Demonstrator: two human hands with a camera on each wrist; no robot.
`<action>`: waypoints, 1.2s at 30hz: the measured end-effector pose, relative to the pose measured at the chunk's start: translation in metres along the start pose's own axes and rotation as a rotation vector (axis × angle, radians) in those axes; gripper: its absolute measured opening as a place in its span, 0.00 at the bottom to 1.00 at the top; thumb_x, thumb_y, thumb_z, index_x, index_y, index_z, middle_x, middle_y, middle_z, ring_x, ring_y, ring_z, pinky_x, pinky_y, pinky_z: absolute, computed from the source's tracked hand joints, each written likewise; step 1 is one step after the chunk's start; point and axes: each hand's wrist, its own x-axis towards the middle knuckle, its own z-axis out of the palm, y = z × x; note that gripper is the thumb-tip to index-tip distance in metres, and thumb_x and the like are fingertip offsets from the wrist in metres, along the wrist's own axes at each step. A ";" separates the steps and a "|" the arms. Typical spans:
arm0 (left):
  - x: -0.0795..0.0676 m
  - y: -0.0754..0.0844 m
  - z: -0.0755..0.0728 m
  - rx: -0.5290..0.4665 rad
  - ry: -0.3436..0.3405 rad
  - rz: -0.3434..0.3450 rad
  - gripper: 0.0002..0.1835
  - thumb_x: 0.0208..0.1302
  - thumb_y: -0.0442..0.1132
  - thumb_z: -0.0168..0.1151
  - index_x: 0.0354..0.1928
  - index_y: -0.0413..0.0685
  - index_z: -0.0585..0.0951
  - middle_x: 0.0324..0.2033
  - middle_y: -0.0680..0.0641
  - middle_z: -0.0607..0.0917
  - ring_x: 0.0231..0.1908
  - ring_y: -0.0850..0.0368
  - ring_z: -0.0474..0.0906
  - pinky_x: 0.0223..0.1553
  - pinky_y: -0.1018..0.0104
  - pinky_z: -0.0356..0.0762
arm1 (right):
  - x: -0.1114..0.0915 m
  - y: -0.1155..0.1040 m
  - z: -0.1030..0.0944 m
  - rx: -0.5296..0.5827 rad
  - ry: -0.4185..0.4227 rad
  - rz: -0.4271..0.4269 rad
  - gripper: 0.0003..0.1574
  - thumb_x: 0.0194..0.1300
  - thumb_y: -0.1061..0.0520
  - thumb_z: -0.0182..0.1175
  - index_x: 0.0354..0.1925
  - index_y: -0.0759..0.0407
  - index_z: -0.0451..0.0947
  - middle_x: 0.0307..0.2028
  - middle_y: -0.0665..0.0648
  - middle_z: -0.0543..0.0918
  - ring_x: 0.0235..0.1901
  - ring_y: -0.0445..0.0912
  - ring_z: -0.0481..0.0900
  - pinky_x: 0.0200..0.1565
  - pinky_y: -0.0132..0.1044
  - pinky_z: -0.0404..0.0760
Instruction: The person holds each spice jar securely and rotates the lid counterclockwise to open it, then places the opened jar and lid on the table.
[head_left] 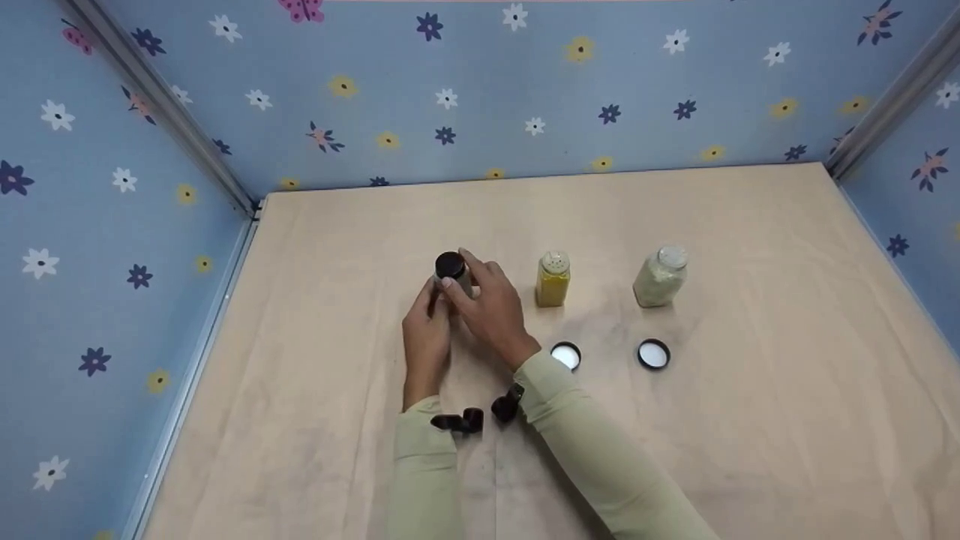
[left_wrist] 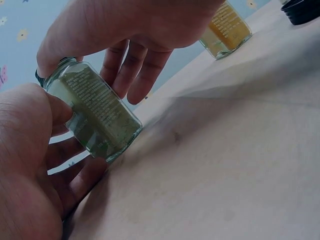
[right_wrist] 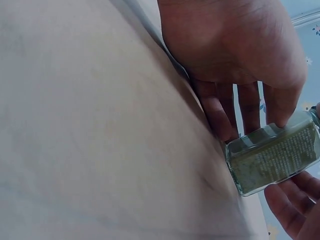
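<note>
A square glass spice jar [left_wrist: 100, 110] with greenish contents and printed label stands between both hands, its base close to the tabletop. My left hand [head_left: 427, 337] grips the jar's body, thumb against the label side. The jar's black lid [head_left: 450, 265] is on top, and my right hand [head_left: 491, 307] pinches it between thumb and fingers. In the left wrist view the right hand's other fingers hang beside the glass. To the right stands a yellow-filled shaker jar [head_left: 553, 281] with its holed top showing.
Farther right is a pale green-filled shaker jar [head_left: 660, 277], also uncapped. Two black lids lie white side up, one lid [head_left: 566, 357] by the right sleeve, the other lid [head_left: 654, 354] farther right. Flowered panels [head_left: 510, 90] border the cloth-covered table [head_left: 750, 420].
</note>
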 end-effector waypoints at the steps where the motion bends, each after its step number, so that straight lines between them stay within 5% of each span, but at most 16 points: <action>1: 0.000 0.000 0.000 0.000 0.002 0.002 0.27 0.79 0.49 0.50 0.74 0.48 0.68 0.69 0.50 0.72 0.69 0.59 0.64 0.67 0.61 0.63 | 0.000 0.000 0.000 0.003 0.003 -0.002 0.37 0.74 0.37 0.54 0.73 0.52 0.67 0.45 0.58 0.79 0.43 0.50 0.80 0.43 0.43 0.79; 14: 0.001 0.002 -0.001 0.007 -0.004 -0.034 0.26 0.79 0.48 0.50 0.74 0.54 0.67 0.69 0.52 0.72 0.69 0.60 0.64 0.67 0.63 0.64 | -0.002 0.003 0.001 0.119 0.093 -0.051 0.25 0.73 0.45 0.59 0.61 0.56 0.74 0.48 0.56 0.82 0.46 0.45 0.83 0.45 0.43 0.83; 36: 0.000 0.002 0.001 0.000 0.009 -0.011 0.24 0.78 0.43 0.51 0.73 0.52 0.70 0.68 0.51 0.73 0.68 0.60 0.66 0.66 0.62 0.65 | -0.003 0.006 0.001 0.106 0.116 -0.074 0.23 0.73 0.50 0.58 0.63 0.54 0.77 0.47 0.60 0.79 0.44 0.45 0.84 0.40 0.38 0.84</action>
